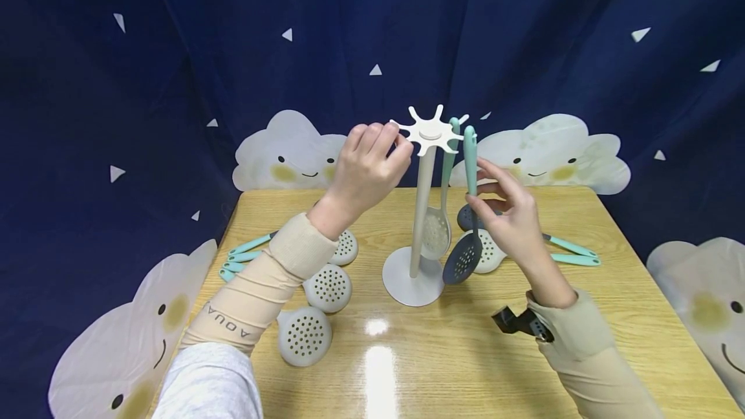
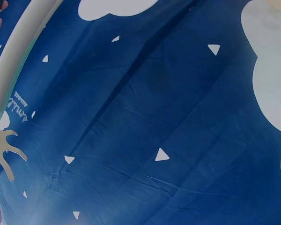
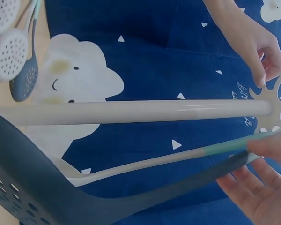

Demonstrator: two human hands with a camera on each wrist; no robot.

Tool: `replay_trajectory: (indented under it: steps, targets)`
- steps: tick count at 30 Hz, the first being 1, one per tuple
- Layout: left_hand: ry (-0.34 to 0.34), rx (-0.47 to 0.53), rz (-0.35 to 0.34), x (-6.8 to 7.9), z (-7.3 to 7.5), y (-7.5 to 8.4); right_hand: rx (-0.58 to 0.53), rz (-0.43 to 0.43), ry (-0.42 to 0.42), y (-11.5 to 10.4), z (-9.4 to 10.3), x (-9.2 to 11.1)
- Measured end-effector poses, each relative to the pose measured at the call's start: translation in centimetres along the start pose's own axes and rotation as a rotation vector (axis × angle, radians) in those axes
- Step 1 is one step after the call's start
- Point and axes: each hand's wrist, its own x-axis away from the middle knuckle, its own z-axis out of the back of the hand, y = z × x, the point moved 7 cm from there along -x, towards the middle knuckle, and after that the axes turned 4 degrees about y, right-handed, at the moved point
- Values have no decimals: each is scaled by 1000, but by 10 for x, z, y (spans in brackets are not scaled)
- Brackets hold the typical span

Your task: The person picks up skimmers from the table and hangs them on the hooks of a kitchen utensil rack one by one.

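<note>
A white utensil rack (image 1: 430,131) with a star of hooks on a pole stands mid-table. My left hand (image 1: 372,163) pinches one of its left hooks between thumb and forefinger, as the right wrist view shows. On the right side my right hand (image 1: 512,209) holds a dark grey slotted spoon (image 1: 464,258) by its mint handle, with the handle's top at a hook. Whether it hangs there cannot be told. Just behind, a pale slotted spoon (image 1: 435,233) hangs from another hook. The left wrist view catches mostly the rack's pole (image 2: 18,51) and hooks.
Several pale perforated skimmers (image 1: 305,336) lie at the table's left, their mint handles (image 1: 244,256) pointing outward. To the right lie another pale skimmer (image 1: 490,254), a dark one (image 1: 467,217) and mint handles (image 1: 576,259). A blue curtain (image 1: 372,18) hangs behind.
</note>
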Motion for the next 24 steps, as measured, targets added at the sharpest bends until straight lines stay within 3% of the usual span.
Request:
replay_trajectory:
  steps: [24]
  targets:
    - [-4, -2, 6, 0, 0, 0, -73, -51, -14, 9, -18, 1]
